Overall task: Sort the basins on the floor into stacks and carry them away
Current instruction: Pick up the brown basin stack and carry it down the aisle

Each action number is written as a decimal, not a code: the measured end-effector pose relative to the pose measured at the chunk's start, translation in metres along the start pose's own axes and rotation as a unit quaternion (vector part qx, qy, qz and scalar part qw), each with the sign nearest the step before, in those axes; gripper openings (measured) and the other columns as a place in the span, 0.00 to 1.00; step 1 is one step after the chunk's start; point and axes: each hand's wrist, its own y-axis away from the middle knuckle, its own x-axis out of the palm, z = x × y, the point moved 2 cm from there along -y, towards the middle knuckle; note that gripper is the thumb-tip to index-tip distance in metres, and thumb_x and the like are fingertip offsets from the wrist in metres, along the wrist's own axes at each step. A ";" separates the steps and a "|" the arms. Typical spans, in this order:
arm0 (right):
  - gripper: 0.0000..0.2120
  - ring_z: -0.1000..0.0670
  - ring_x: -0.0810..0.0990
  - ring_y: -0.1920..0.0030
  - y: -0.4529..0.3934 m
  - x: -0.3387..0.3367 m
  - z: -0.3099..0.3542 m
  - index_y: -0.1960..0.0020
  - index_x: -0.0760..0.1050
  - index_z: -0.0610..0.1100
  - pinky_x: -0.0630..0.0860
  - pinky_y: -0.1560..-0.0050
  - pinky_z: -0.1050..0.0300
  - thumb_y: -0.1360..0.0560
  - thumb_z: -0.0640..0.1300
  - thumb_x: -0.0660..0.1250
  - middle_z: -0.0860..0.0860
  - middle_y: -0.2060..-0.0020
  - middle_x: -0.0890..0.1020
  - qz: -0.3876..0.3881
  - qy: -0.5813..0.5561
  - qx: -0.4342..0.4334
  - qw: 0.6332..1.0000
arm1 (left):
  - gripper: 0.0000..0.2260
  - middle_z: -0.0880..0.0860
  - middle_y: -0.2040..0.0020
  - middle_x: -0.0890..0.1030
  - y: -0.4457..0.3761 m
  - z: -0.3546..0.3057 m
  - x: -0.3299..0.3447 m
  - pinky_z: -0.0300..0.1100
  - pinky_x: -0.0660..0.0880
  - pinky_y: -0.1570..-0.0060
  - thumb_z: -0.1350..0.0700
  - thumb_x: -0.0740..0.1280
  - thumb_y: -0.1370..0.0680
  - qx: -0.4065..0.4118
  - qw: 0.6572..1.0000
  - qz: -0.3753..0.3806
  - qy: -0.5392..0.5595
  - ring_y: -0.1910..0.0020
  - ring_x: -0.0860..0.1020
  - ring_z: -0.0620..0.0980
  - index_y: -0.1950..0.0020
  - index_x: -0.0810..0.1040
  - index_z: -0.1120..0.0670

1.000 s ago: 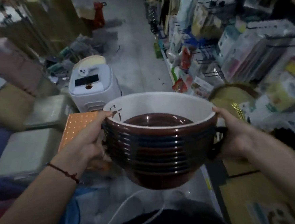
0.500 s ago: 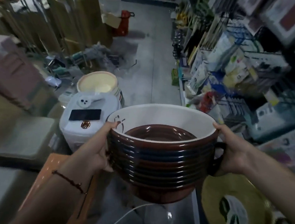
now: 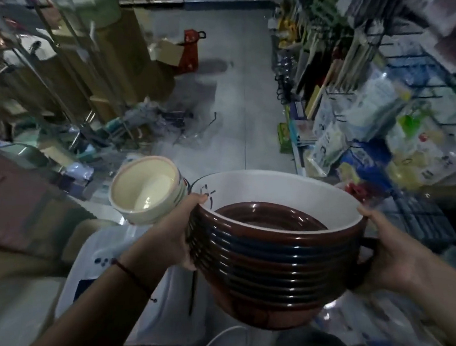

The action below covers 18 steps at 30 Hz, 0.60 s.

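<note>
The left hand point(image 3: 172, 242) and right hand point(image 3: 388, 253) clasp the stack of brown basins point(image 3: 271, 254) by its sides, the carrying step, which next calls for steady walking down the aisle floor point(image 3: 242, 95).

Ahead, the grey floor point(image 3: 246, 111) runs open down the middle of the aisle. Packed shelves point(image 3: 366, 112) wall its right side; boxes and clutter point(image 3: 136, 125) crowd the left (a cream basin point(image 3: 146, 190) and white appliance point(image 3: 114, 263) stand nearest).
</note>
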 end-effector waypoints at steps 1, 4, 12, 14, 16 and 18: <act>0.30 0.39 0.76 0.50 -0.015 0.010 0.026 0.46 0.76 0.45 0.73 0.46 0.42 0.39 0.64 0.73 0.41 0.51 0.77 0.011 0.009 0.007 1.000 | 0.24 0.60 0.51 0.81 -0.011 -0.018 0.008 0.53 0.73 0.52 0.39 0.66 0.27 0.014 1.000 -0.006 0.011 0.50 0.78 0.61 0.47 0.77 0.60; 0.28 0.37 0.76 0.50 -0.053 0.050 0.101 0.48 0.77 0.45 0.73 0.44 0.39 0.38 0.65 0.72 0.40 0.49 0.77 0.023 0.047 0.026 0.998 | 0.18 0.56 0.69 0.82 -0.041 -0.067 0.022 0.41 0.77 0.67 0.43 0.64 0.23 0.067 0.996 -0.026 0.046 0.70 0.83 0.52 0.56 0.78 0.59; 0.27 0.38 0.75 0.51 -0.112 0.221 0.239 0.48 0.76 0.48 0.75 0.59 0.47 0.37 0.66 0.69 0.39 0.47 0.75 0.060 0.261 -0.005 0.963 | 0.19 0.57 0.60 0.79 -0.082 -0.146 -0.027 0.44 0.74 0.62 0.40 0.64 0.25 0.100 0.958 -0.174 0.207 0.62 0.77 0.56 0.50 0.77 0.56; 0.29 0.37 0.76 0.49 -0.124 0.272 0.252 0.45 0.76 0.47 0.75 0.58 0.46 0.38 0.66 0.69 0.38 0.46 0.75 0.082 0.309 -0.005 0.947 | 0.17 0.56 0.58 0.77 -0.095 -0.159 -0.053 0.45 0.72 0.60 0.40 0.63 0.25 0.106 0.939 -0.206 0.254 0.59 0.76 0.55 0.51 0.76 0.54; 0.30 0.36 0.75 0.47 -0.139 0.321 0.259 0.44 0.75 0.47 0.76 0.58 0.45 0.38 0.66 0.70 0.38 0.44 0.74 0.092 0.345 -0.004 0.934 | 0.15 0.54 0.67 0.76 -0.111 -0.172 -0.078 0.42 0.69 0.65 0.43 0.62 0.24 0.109 0.924 -0.235 0.281 0.65 0.74 0.53 0.57 0.75 0.54; 0.30 0.36 0.75 0.46 -0.158 0.372 0.262 0.44 0.76 0.47 0.76 0.56 0.45 0.38 0.65 0.71 0.38 0.44 0.74 0.101 0.365 -0.002 0.925 | 0.15 0.53 0.76 0.76 -0.127 -0.188 -0.101 0.39 0.71 0.71 0.44 0.61 0.23 0.104 0.915 -0.249 0.301 0.73 0.76 0.53 0.60 0.74 0.55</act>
